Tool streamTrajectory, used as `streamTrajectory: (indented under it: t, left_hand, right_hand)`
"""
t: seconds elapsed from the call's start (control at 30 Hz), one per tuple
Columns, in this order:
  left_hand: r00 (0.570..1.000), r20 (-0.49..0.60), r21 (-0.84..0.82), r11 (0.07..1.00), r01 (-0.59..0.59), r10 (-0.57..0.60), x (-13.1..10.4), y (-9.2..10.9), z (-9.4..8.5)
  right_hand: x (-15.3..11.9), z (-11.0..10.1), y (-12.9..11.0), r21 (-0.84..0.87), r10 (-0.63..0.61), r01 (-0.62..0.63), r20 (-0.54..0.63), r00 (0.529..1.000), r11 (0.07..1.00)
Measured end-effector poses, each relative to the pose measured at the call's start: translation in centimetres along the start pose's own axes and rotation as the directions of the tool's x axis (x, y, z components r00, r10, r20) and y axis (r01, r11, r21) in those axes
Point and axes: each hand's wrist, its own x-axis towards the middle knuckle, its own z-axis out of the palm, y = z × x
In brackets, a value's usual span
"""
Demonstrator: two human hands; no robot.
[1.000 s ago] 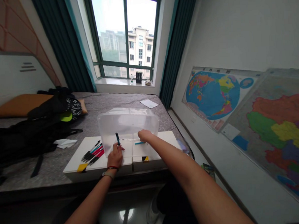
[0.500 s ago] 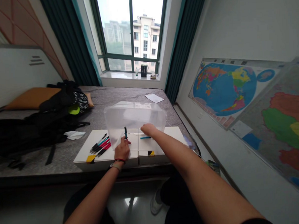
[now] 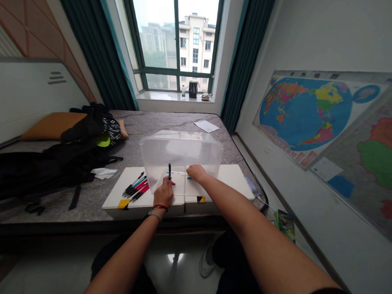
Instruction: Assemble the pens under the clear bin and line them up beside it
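Observation:
My left hand is closed around a dark pen with a blue band, which points upward. My right hand is curled with its knuckles up; its fingertips are hidden, so what they hold, if anything, cannot be made out. Just under it shows a bit of a teal pen. Both hands are at the front of a clear plastic bin standing on white boxes. Left of the bin lies a loose row of black, red and teal pens.
A black backpack and a crumpled tissue lie on the grey bed at left. Beyond the bin is a white sheet of paper. Wall maps hang at right. The bed's front edge runs close before me.
The view has shifted slightly, moving the scene to the right. My right hand has come closer to the teal pen, covering more of it. My left hand still holds its pen upright.

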Motion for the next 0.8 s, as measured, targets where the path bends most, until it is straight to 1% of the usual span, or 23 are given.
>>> streamTrajectory:
  t: [0.13,0.27,0.33,0.37,0.43,0.47,0.5,0.53,0.57,0.6,0.63,0.67,0.7,0.73,0.8]
  left_hand:
    - [1.0,0.006,0.014,1.0,0.001,-0.001,0.0,0.0,0.1]
    - [1.0,0.007,0.023,1.0,-0.004,0.004,0.1,0.1,0.2]
    - [1.0,0.004,0.031,0.999,-0.011,0.011,0.1,0.1,0.3]
    - [1.0,0.002,0.037,0.999,-0.012,0.012,0.1,0.1,0.3]
    - [1.0,-0.004,0.045,0.999,-0.011,0.011,0.1,0.1,0.3]
    - [1.0,-0.006,0.048,0.999,-0.011,0.011,0.2,0.0,0.4]
    - [1.0,-0.008,0.049,0.999,-0.012,0.013,0.2,0.0,0.4]
    - [1.0,-0.009,0.049,0.999,-0.014,0.014,0.2,0.0,0.4]
    - [1.0,-0.009,0.048,0.999,-0.016,0.016,0.2,0.0,0.4]
    - [1.0,-0.011,0.049,0.999,-0.017,0.018,0.2,-0.1,0.5]
    - [1.0,-0.014,0.05,0.999,-0.018,0.019,0.1,-0.1,0.5]
    - [1.0,-0.017,0.052,0.998,-0.018,0.019,0.1,-0.1,0.6]
    - [1.0,-0.021,0.056,0.998,-0.019,0.02,0.1,-0.2,0.6]
    - [0.999,-0.025,0.06,0.998,-0.024,0.025,0.1,-0.2,0.6]
    - [0.998,-0.039,0.057,0.997,-0.054,0.056,0.0,-0.3,0.6]
  right_hand:
    - [0.0,0.1,-0.3,0.002,-0.028,0.028,0.017,0.999,1.0]
    - [-0.2,0.1,0.3,0.045,-0.031,0.031,0.017,0.999,0.998]
    - [-0.3,0.3,0.7,0.106,-0.022,0.023,-0.009,1.0,0.994]
    - [-0.3,0.4,0.8,0.156,0.003,0.003,-0.036,0.999,0.988]
    - [-0.3,0.9,0.7,0.333,0.121,-0.073,-0.125,0.985,0.94]
    - [-0.3,1.3,0.4,0.47,0.208,-0.107,-0.17,0.963,0.876]
    - [-0.3,1.8,-0.1,0.624,0.301,-0.115,-0.199,0.933,0.772]
    - [-0.4,2.4,-0.8,0.775,0.385,-0.09,-0.206,0.9,0.626]
    - [-0.6,3.1,-1.5,0.896,0.443,-0.027,-0.192,0.876,0.443]
    - [-0.8,3.9,-2.3,0.966,0.477,0.052,-0.172,0.862,0.253]
    - [-1.1,4.7,-3.0,0.989,0.496,0.12,-0.147,0.856,0.086]
    - [-1.4,5.4,-3.6,0.985,0.505,0.165,-0.118,0.855,-0.05]
    - [-1.7,6.1,-4.0,0.97,0.515,0.193,-0.09,0.853,-0.151]
    - [-2.0,6.7,-4.4,0.951,0.52,0.211,-0.066,0.852,-0.224]
    - [-2.5,7.4,-4.6,0.918,0.524,0.227,-0.026,0.851,-0.324]
